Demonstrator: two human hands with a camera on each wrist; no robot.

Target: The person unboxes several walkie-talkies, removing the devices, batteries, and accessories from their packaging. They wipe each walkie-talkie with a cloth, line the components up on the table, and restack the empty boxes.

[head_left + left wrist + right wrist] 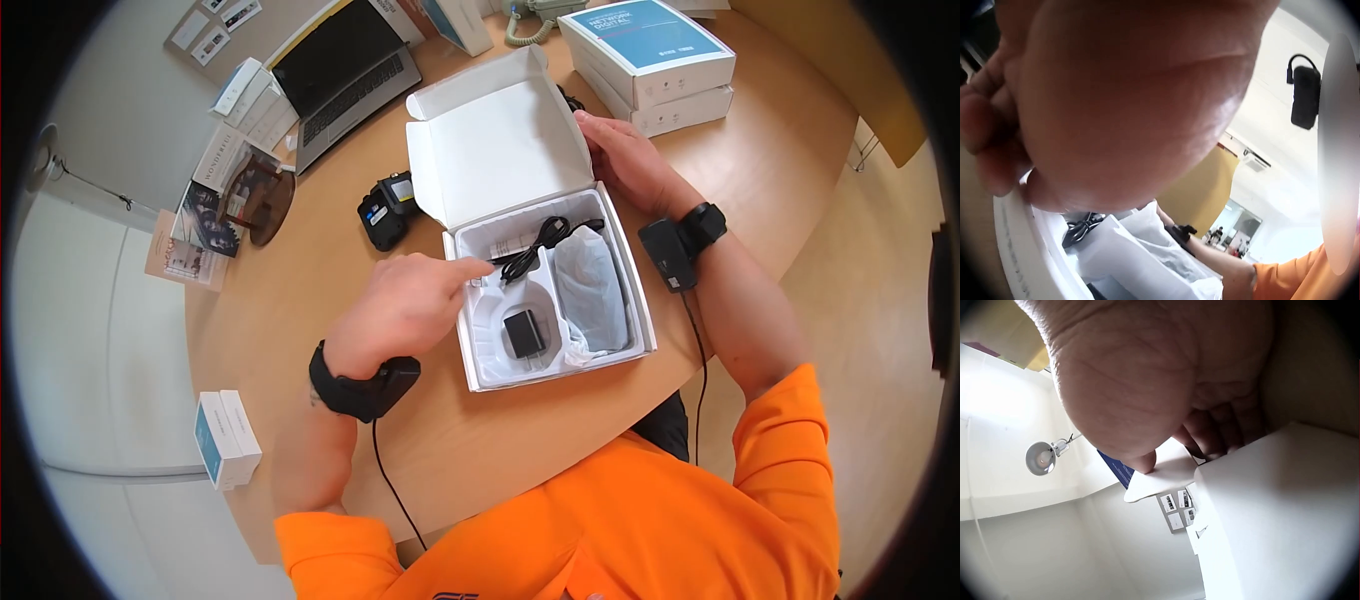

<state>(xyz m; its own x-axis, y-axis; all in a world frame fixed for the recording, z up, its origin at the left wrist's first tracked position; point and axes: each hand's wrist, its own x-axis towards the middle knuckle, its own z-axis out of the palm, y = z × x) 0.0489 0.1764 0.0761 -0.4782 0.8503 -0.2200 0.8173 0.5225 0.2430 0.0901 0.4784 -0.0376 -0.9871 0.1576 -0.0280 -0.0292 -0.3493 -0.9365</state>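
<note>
A white cardboard box [562, 374] stands on the table with its lid [505, 150] raised. My left hand [400, 300] grips the left wall, fingertips right at the rim in the left wrist view. My right hand [635, 165] holds the lid's right edge, and its thumb [1142, 464] lies against a white flap [1163, 478] in the right wrist view. Inside the tray are a black power adapter [522, 334], a coiled black cable [545, 248] and an item in a whitish plastic bag [590, 290]. The bag's contents are hidden.
Beyond the lid stands an open laptop [345, 80]. Two stacked boxes [650, 60] are at the back right, near a corded telephone [535, 10]. A black device [388, 212] lies left of the lid. Books [215, 190] and small boxes [228, 440] line the left side.
</note>
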